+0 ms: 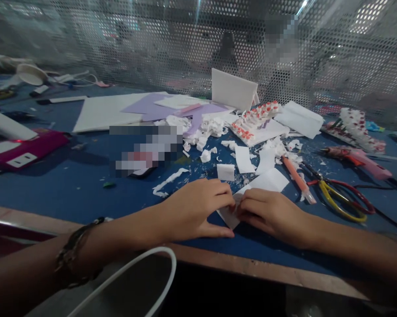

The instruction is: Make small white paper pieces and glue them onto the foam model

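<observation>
A strip of white paper [273,179] lies slantwise on the blue tabletop near its front edge, between my two hands. My left hand [200,210] has curled fingers on the paper's left edge, with the thumb stretched along its near corner. From the other side, my right hand [272,215] presses bent fingers onto the same paper; its fingertips are partly hidden. Just beyond my hands are small white paper pieces [225,172] and crumpled white scraps [208,154]. An orange pen-like stick [295,176] lies beyond my right hand.
Scissors with yellow and red handles [337,200] and a pink glue gun [370,164] lie at right. White-and-red crafted pieces [256,119] sit behind the scraps, near purple sheets [152,106]. A magenta device [26,147] stands left. A perforated metal screen [185,48] closes off the back.
</observation>
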Motion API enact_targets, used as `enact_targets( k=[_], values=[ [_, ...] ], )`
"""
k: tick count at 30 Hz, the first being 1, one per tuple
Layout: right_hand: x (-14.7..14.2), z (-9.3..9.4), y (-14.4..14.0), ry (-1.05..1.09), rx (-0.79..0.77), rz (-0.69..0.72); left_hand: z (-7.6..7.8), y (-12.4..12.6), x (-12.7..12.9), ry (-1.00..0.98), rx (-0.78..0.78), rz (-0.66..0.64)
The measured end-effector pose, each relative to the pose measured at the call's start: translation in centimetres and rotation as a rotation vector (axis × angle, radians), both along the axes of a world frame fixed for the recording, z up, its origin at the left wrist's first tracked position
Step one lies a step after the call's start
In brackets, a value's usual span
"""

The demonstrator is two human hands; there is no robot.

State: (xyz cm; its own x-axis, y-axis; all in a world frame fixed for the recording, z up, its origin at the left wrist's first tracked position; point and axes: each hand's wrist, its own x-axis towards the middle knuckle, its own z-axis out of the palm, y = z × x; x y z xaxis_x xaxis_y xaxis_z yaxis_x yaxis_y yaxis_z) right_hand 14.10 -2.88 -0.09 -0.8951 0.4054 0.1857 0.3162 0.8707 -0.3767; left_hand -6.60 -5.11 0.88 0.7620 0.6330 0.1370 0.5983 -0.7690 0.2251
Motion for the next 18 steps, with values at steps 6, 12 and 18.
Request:
enact_targets(
  k=[6,12,18],
  values=[
    [0.1,-0.1,0.0,0.08,-0.158,-0.064,0.1,0.1,0.2,0.001,0.014,0.009],
    [0.2,0.6,-0.2,0.085,-0.186,-0.068,0.1,-0.3,0.2,0.059,0.208,-0.072],
    [0.1,0.5,-0.4,0.002,-0.069,0.0,-0.1,-0.9,0.3,-0.016,0.181,-0.034]
  ],
)
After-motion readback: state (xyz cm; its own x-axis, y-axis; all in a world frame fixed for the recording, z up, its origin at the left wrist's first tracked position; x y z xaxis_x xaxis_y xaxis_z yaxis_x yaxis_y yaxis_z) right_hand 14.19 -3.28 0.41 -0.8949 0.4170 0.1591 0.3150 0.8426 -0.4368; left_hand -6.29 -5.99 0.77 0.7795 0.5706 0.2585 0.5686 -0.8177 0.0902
